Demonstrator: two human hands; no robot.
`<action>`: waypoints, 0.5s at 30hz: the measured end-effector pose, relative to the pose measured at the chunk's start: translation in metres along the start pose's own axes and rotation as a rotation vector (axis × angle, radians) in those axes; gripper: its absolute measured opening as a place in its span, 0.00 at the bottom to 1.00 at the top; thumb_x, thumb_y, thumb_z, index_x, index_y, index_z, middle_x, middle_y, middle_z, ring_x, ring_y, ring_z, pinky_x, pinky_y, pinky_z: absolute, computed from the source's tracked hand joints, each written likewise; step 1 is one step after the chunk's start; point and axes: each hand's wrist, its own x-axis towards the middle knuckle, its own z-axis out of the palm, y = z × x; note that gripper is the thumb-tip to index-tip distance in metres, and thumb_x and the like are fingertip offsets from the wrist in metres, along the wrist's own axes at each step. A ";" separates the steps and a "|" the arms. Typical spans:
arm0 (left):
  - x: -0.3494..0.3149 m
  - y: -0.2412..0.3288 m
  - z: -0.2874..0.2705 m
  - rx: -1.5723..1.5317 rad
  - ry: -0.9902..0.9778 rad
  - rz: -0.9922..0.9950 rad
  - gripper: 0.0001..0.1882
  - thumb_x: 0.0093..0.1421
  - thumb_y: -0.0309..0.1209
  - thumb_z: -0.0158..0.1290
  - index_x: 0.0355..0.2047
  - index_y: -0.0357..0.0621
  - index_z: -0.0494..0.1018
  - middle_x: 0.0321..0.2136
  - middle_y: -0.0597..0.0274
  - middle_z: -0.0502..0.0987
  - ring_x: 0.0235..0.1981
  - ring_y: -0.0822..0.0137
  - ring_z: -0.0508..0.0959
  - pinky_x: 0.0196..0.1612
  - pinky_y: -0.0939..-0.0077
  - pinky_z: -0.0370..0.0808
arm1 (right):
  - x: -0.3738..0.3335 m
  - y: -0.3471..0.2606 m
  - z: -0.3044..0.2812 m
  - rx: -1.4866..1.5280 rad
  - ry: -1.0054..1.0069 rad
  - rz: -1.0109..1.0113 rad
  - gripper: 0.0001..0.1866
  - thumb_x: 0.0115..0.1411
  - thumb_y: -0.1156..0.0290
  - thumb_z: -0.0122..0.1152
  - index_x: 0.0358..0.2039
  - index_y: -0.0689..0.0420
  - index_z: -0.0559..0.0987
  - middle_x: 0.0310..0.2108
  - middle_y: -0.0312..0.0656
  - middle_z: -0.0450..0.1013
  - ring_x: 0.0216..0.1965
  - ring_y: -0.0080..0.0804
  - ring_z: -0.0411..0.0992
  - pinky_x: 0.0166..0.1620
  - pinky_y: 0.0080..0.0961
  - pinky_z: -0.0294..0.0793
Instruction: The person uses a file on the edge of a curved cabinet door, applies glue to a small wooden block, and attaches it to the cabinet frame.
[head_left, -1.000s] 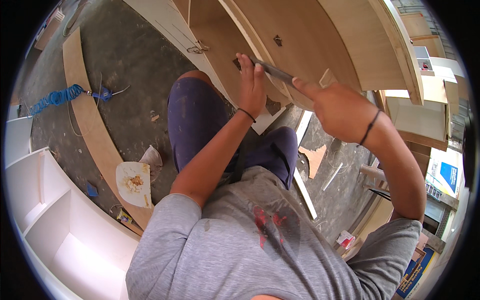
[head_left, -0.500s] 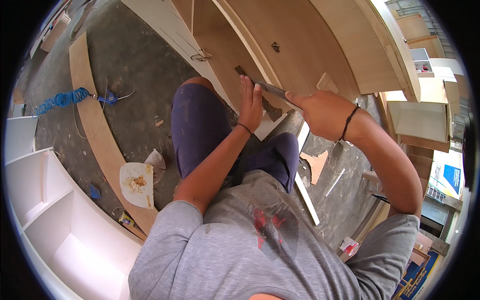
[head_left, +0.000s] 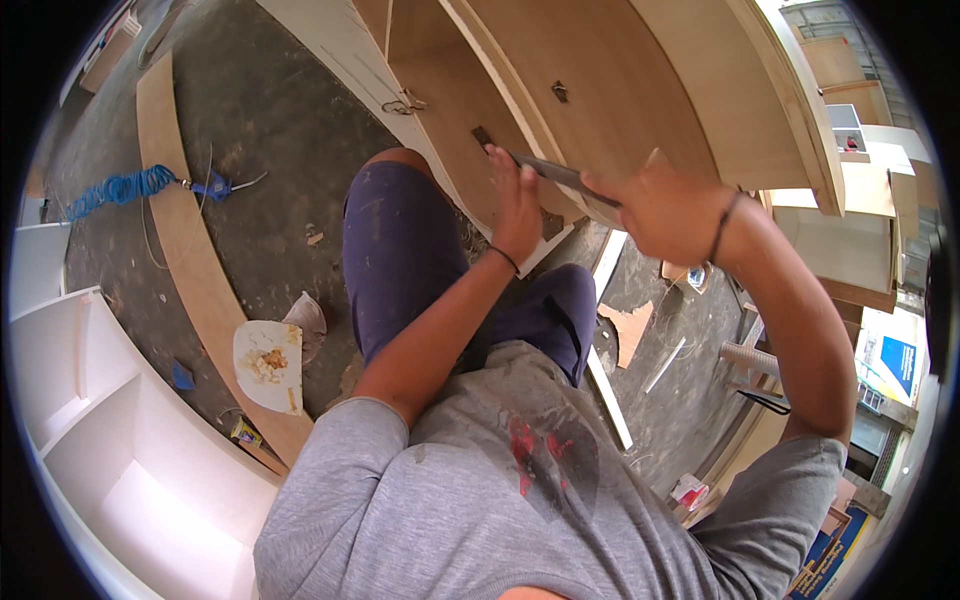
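A long, dark, flat metal file (head_left: 562, 176) slants across the edge of a wooden cabinet (head_left: 497, 70). My right hand (head_left: 672, 212) is closed around its near end, somewhat blurred. My left hand (head_left: 517, 218) is at the far part of the file, fingers fairly straight, with fingertips and thumb against the metal. The file's far tip sticks out beyond the left fingers, over the cabinet's inner panel. Where file and wood meet is partly hidden by my left hand. A small dark fitting (head_left: 560, 92) sits on the broad wooden panel.
On the left floor lie a long wooden strip (head_left: 190, 250), a blue coiled air hose (head_left: 120, 190) with its blow gun, and a stained white container (head_left: 270, 365). A white shelf unit (head_left: 130, 490) fills the lower left. Wood scraps (head_left: 628, 333) lie right of my knees.
My right hand and the file have shifted slightly to the right. The left hand has moved a little the same way, still at the file. The view has tilted slightly.
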 end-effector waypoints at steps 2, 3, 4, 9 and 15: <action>0.023 -0.002 -0.008 0.010 -0.004 -0.009 0.34 0.67 0.47 0.26 0.62 0.32 0.34 0.64 0.44 0.30 0.66 0.54 0.31 0.65 0.64 0.33 | 0.021 0.009 -0.001 -0.036 0.021 -0.039 0.24 0.55 0.72 0.44 0.54 0.54 0.67 0.31 0.56 0.73 0.33 0.50 0.72 0.40 0.39 0.70; 0.028 -0.002 -0.013 0.015 -0.005 -0.016 0.35 0.67 0.47 0.26 0.62 0.31 0.35 0.64 0.44 0.30 0.66 0.54 0.32 0.65 0.65 0.33 | 0.028 0.004 -0.008 -0.034 -0.020 0.009 0.24 0.55 0.72 0.44 0.55 0.53 0.67 0.33 0.55 0.73 0.35 0.50 0.72 0.41 0.39 0.69; 0.030 0.001 -0.019 -0.008 0.028 -0.023 0.34 0.67 0.47 0.27 0.62 0.31 0.36 0.64 0.43 0.32 0.66 0.53 0.34 0.65 0.65 0.35 | 0.035 -0.004 -0.018 -0.031 -0.057 0.053 0.24 0.55 0.72 0.44 0.55 0.53 0.67 0.35 0.54 0.73 0.36 0.49 0.72 0.42 0.38 0.69; 0.041 0.020 -0.041 -0.132 0.207 -0.063 0.33 0.66 0.44 0.33 0.61 0.29 0.43 0.63 0.42 0.43 0.65 0.51 0.43 0.64 0.66 0.42 | 0.020 0.009 -0.014 0.076 0.161 -0.063 0.25 0.55 0.72 0.45 0.56 0.52 0.65 0.37 0.54 0.72 0.37 0.50 0.71 0.44 0.38 0.68; -0.014 0.044 -0.024 0.206 0.181 0.228 0.28 0.58 0.33 0.51 0.57 0.36 0.58 0.57 0.46 0.59 0.62 0.51 0.54 0.60 0.64 0.55 | -0.048 0.020 0.018 0.243 0.464 -0.014 0.26 0.55 0.75 0.48 0.57 0.56 0.64 0.32 0.56 0.72 0.33 0.51 0.71 0.39 0.39 0.67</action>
